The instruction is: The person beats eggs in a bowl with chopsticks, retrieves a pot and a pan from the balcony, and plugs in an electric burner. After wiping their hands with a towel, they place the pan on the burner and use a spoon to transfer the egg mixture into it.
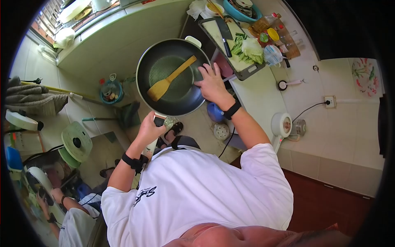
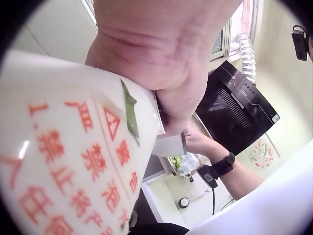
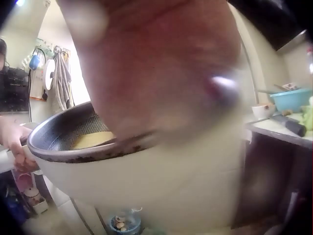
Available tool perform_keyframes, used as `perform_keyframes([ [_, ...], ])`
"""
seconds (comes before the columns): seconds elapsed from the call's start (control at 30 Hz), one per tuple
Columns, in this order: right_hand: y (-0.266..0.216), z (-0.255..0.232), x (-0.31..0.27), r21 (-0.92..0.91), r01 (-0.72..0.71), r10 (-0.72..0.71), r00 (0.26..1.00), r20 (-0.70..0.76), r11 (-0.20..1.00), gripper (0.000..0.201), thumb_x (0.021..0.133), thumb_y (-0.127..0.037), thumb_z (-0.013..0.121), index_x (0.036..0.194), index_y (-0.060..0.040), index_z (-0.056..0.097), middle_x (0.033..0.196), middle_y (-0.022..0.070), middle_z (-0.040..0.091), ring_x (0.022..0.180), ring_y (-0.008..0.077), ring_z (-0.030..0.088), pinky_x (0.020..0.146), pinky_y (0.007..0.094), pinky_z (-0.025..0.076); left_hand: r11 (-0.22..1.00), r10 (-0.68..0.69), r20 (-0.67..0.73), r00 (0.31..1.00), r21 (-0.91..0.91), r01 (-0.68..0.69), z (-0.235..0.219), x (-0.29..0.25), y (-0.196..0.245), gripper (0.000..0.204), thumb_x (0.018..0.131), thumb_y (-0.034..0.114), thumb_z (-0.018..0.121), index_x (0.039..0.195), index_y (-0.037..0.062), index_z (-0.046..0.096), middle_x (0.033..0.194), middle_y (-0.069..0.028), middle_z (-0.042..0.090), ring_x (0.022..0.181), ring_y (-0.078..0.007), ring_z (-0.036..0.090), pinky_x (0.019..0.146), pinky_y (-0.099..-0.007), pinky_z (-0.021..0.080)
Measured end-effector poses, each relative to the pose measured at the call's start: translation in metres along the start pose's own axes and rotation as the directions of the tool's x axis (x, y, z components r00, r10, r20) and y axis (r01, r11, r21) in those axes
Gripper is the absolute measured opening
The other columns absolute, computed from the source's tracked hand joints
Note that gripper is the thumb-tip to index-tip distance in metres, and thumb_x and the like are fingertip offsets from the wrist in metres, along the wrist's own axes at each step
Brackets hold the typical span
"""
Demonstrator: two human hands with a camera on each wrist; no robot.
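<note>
A deep black non-stick frying pan with a white outside is held up in front of the body. Inside it lies a wooden spatula, its handle slanting toward the far right side. My left hand grips the pan's thick white handle, which carries red printed characters and a stuck green leaf scrap. My right hand is over the right rim, fingers spread and extended, fingertips reaching over the pan's inner wall. Up close, the right wrist view shows that hand overlapping the rim, its fingers mostly hidden.
Right of the pan, a cutting board bears a cleaver and cut greens. Beyond it stand a blue basin and several bottles. A blue bucket sits on the floor; a white appliance is at the right.
</note>
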State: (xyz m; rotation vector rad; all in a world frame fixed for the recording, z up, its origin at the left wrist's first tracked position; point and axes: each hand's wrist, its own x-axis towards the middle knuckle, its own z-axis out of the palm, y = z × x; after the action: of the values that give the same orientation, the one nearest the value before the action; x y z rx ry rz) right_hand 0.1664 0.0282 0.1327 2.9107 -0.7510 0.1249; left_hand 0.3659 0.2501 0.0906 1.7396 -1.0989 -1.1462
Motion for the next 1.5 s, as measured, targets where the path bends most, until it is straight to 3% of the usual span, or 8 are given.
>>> perform_keyframes([
  [0.47,-0.02,0.017,-0.025,0.108,0.053,-0.04,0.993,-0.111,0.993,0.037,0.079,-0.028,0.051,0.106,-0.0128,0.071,0.135,0.0183,0.049,0.135,0.0341,0.033,0.111,0.0577,0.02,0.996,0.042,-0.095,0.995,0.082,-0.034,0.003,-0.017,-0.009,0.045,0.067,0.009,0.067,0.11,0.0014,0.057,0.098,-0.0167,0.065,0.093,-0.0307,0.063,0.082,-0.0348,0.048],
  [0.83,0.001,-0.019,-0.105,0.324,-0.283,0.378,0.882,-0.282,0.903,0.015,0.072,-0.015,0.068,0.069,-0.0052,0.056,0.076,0.0079,0.055,0.079,0.0288,0.058,0.072,0.043,0.045,0.996,0.031,-0.025,0.999,0.085,-0.029,0.012,-0.018,-0.014,0.039,0.067,0.008,0.067,0.104,0.0013,0.058,0.095,-0.0165,0.065,0.09,-0.0311,0.064,0.079,-0.0358,0.048],
  [1.1,-0.024,0.047,-0.272,0.191,-0.795,0.751,0.607,0.259,0.576,0.017,0.076,-0.022,0.067,0.086,-0.008,0.068,0.086,0.0138,0.068,0.08,0.0301,0.066,0.066,0.0401,0.051,0.991,0.117,0.118,0.986,0.054,-0.124,0.037,0.002,-0.012,0.039,0.067,0.007,0.066,0.105,-0.0011,0.058,0.095,-0.016,0.066,0.086,-0.0255,0.064,0.078,-0.0329,0.049],
  [1.2,-0.06,0.054,-0.333,0.208,-0.976,0.827,0.17,0.535,0.066,0.017,0.074,-0.022,0.066,0.086,-0.0094,0.07,0.079,0.0121,0.068,0.078,0.031,0.066,0.066,0.0413,0.052,0.969,0.242,0.181,0.953,-0.103,-0.226,0.069,0.008,-0.009,0.035,0.069,0.002,0.064,0.103,-0.0009,0.059,0.09,-0.0076,0.064,0.079,-0.0139,0.058,0.072,-0.029,0.048],
  [1.27,-0.086,0.063,-0.384,-0.084,-0.714,0.711,0.7,-0.065,0.695,0.024,0.08,-0.026,0.065,0.099,-0.0121,0.069,0.077,0.0104,0.069,0.075,0.0239,0.069,0.067,0.0367,0.053,0.987,0.153,0.298,0.942,-0.099,-0.129,0.094,0.013,-0.003,0.033,0.069,0.001,0.063,0.102,-0.0008,0.058,0.085,-0.0049,0.061,0.075,-0.0115,0.054,0.068,-0.028,0.047],
  [1.3,-0.09,0.061,-0.404,-0.107,-0.752,0.749,0.658,-0.074,0.651,0.024,0.08,-0.026,0.065,0.099,-0.0121,0.069,0.077,0.0104,0.069,0.075,0.0239,0.069,0.067,0.0367,0.053,0.983,0.178,0.351,0.919,-0.103,-0.151,0.109,0.016,-0.002,0.033,0.069,0.001,0.063,0.102,-0.0008,0.058,0.085,-0.0049,0.061,0.075,-0.0115,0.054,0.068,-0.028,0.047],
  [1.37,-0.094,0.059,-0.434,0.079,-0.985,0.856,-0.09,0.51,-0.15,0.034,0.078,-0.023,0.067,0.111,-0.013,0.065,0.092,0.0121,0.07,0.085,0.0221,0.068,0.072,0.0354,0.053,0.991,0.134,0.434,0.891,-0.068,-0.116,0.136,0.024,0.002,0.03,0.069,0.001,0.063,0.099,-0.0005,0.058,0.081,-0.0032,0.059,0.071,-0.0097,0.051,0.064,-0.0274,0.045],
  [1.5,-0.08,0.045,-0.501,0.361,-0.92,0.989,-0.14,0.057,-0.151,0.035,0.075,-0.022,0.072,0.108,-0.0112,0.066,0.093,0.0104,0.069,0.083,0.024,0.066,0.074,0.0343,0.052,0.984,0.172,0.565,0.807,-0.052,-0.173,0.2,0.029,0.046,0.023,0.071,0.001,0.062,0.094,-0.0009,0.056,0.075,-0.0032,0.057,0.064,-0.0097,0.051,0.058,-0.027,0.044],
])
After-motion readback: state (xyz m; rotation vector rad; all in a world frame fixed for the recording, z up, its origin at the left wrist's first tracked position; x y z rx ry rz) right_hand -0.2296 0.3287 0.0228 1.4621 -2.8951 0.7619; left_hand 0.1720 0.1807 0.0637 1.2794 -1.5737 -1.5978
